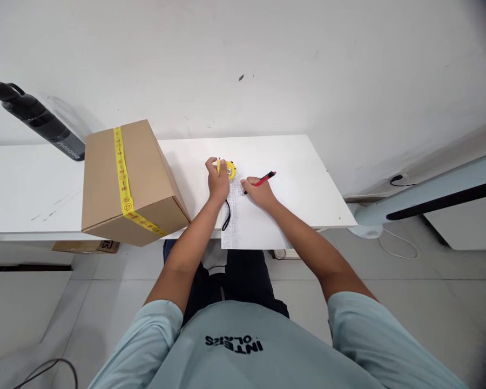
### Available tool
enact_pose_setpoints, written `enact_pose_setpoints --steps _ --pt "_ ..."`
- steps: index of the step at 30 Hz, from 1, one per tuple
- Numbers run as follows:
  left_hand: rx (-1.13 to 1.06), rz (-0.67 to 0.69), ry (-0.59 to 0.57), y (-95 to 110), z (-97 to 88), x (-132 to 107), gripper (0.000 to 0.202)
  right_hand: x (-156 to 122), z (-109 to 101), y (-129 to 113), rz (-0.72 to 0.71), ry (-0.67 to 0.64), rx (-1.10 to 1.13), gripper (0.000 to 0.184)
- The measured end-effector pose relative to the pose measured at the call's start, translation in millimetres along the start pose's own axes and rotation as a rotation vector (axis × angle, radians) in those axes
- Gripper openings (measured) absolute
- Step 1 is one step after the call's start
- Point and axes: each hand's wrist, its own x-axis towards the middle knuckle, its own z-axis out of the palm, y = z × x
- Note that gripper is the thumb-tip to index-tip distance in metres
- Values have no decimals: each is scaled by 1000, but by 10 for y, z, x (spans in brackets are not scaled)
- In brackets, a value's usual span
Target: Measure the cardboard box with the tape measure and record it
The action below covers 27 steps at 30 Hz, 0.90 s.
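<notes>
My left hand (219, 183) is closed around a yellow tape measure (229, 172) with a black wrist strap (226, 217) trailing from it. It rests over the left part of a white sheet of paper (253, 229). Rows of small dark marks run down the sheet's left side. In my right hand (262, 194) is a red and black pen (264, 179), slanting up to the right, its lower end near the paper. Whether the tip touches the sheet I cannot tell. The paper's near edge hangs past the front of the white table (303, 156).
Left of my hands stands a cardboard box (101, 178) sealed with yellow printed tape. Behind it at the far left is a dark bottle (44, 121). A white wall (267, 65) rises behind the table. A pale blue column-like object (437, 186) stands at the right.
</notes>
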Motion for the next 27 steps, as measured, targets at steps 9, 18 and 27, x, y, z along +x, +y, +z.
enact_pose_setpoints --steps 9,18,27 --pt "-34 -29 14 14 -9 -18 24 -18 24 14 -21 21 -13 43" --pt "-33 289 -62 107 -137 -404 44 40 -10 24 -121 204 -90 42" --pt "-416 146 -520 191 -1221 -2348 47 -23 61 57 -221 151 -222 26"
